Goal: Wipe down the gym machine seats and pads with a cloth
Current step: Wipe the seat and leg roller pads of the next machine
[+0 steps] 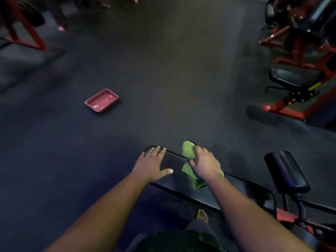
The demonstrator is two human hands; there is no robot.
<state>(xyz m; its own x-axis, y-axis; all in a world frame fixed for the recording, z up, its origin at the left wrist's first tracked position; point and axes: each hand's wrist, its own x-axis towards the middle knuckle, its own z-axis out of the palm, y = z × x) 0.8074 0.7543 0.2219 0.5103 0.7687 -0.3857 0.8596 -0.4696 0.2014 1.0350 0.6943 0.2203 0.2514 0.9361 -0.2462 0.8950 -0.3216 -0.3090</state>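
Mid-wipe on the long black bench pad (174,160): right hand (205,163) pressing the green cloth (188,151) flat near the pad's far end, fingers spread over it rather than clenched; left hand (151,163) released, laid flat on the far left corner. Probably early going, with the pad's near stretch, the black roller pad (286,170) beside it and the seat (292,77) across the floor seemingly left; impossible to judge what is already clean.

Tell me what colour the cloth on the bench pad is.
Bright lime green: the cloth under the right hand, clear in the head view.
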